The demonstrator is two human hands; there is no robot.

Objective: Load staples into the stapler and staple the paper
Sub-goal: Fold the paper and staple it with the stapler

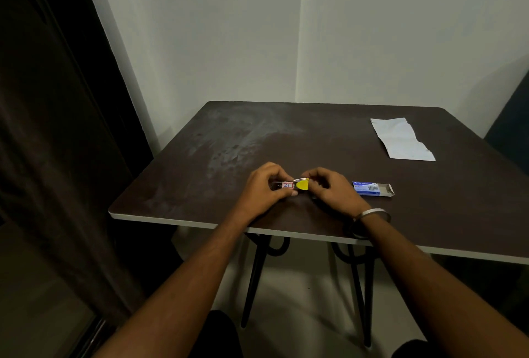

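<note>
A small metal stapler point(289, 185) with a yellow end piece and a white label marked in red lies low over the dark table point(315, 140), near its front edge. My left hand point(264, 186) grips the stapler's body from the left. My right hand point(333, 190) is closed at the yellow end, fingertips pinched there; what they pinch is hidden. A blue staple box point(372, 188) with an open flap lies just right of my right hand. A white strip of paper point(400, 139) lies at the far right of the table.
Behind the table is a white wall corner. A dark curtain point(57, 128) hangs at the left. A dark chair back point(512, 117) shows at the right edge. A metal bangle sits on my right wrist.
</note>
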